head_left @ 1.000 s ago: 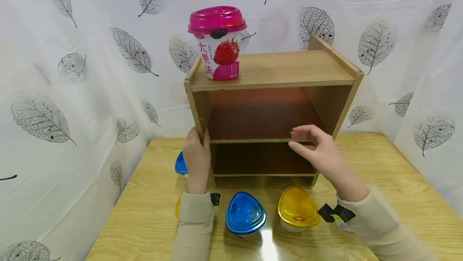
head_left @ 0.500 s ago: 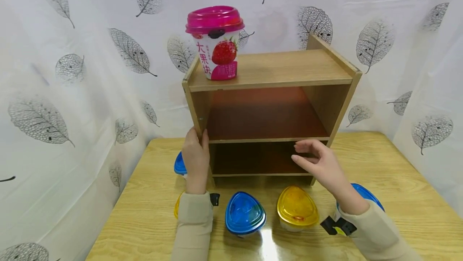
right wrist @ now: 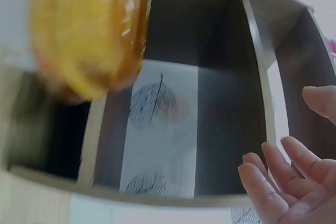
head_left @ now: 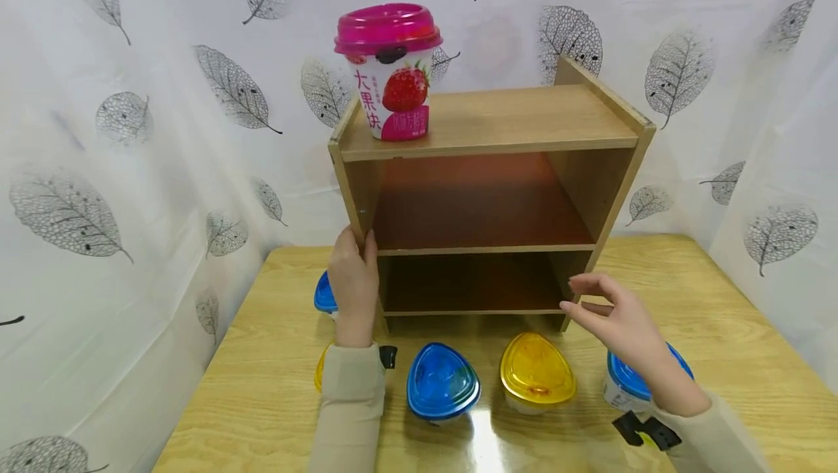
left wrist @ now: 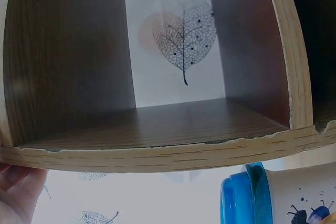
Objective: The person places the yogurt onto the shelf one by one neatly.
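Observation:
A small wooden shelf [head_left: 524, 120] stands on the table. My left hand [head_left: 353, 276] grips the front edge of its left side panel; in the left wrist view only a few fingers [left wrist: 21, 195] show beside the panel. My right hand [head_left: 615, 324] hovers by the lower right corner of the shelf, fingers apart and loosely bent, holding nothing. Below that wrist is a blue-lidded tub [head_left: 625, 375], partly hidden by the forearm. A strawberry yogurt cup [head_left: 393, 73] with a pink lid rests on the left end of the shelf's top board.
In front of the shelf sit a blue-lidded tub [head_left: 441, 382] and a yellow-lidded tub [head_left: 537, 371]. To the left, another blue-lidded tub [head_left: 324, 295] and a yellow lid [head_left: 320, 370] are mostly hidden behind my left hand and arm. A leaf-patterned curtain [head_left: 164, 167] surrounds the table.
My right hand has moved down and right, from the middle shelf board to beside the lower right corner, uncovering the blue-lidded tub there. My left hand keeps its grip on the side panel.

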The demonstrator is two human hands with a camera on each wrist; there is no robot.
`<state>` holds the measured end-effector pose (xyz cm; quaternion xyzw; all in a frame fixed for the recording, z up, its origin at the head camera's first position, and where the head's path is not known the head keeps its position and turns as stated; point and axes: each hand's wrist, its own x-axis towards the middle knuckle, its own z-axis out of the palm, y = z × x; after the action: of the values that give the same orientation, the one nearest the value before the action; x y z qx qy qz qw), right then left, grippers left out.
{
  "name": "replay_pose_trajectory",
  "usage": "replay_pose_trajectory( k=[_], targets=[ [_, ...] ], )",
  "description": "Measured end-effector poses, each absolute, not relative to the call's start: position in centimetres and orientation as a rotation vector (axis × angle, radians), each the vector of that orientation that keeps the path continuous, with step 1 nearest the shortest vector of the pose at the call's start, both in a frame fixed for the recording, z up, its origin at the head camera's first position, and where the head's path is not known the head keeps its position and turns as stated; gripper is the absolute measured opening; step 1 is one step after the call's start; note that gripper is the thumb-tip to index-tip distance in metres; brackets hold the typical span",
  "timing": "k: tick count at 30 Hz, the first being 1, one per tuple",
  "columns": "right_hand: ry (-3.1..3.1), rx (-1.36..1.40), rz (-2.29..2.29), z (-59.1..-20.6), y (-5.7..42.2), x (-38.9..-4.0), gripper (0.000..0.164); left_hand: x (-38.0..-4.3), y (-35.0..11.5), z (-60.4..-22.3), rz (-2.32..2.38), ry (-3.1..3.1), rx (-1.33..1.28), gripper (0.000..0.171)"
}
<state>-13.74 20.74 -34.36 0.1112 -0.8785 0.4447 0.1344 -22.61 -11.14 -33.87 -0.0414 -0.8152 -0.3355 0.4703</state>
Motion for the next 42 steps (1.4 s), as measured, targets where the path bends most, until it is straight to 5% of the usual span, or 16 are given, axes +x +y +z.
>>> replay_pose_trajectory(
  k=[18, 32, 42],
  targets=[
    [-2.655, 0.110, 1.031, -37.4, 26.4, -11.4, 0.038, -22.9, -11.3, -34.0, -0.801, -1.998, -0.096, 0.019],
    [-2.883, -0.168, 0.357, -38.6, 26.8, -9.7, 0.088, -22.8, -11.3, -34.0, -0.826, -2.002, -0.088, 0.020],
    [-2.925, -0.162, 0.192, -39.4, 27.1, -9.4, 0.095, -22.8, -11.2, -34.0, -0.820, -2.008, -0.084, 0.020]
  ],
)
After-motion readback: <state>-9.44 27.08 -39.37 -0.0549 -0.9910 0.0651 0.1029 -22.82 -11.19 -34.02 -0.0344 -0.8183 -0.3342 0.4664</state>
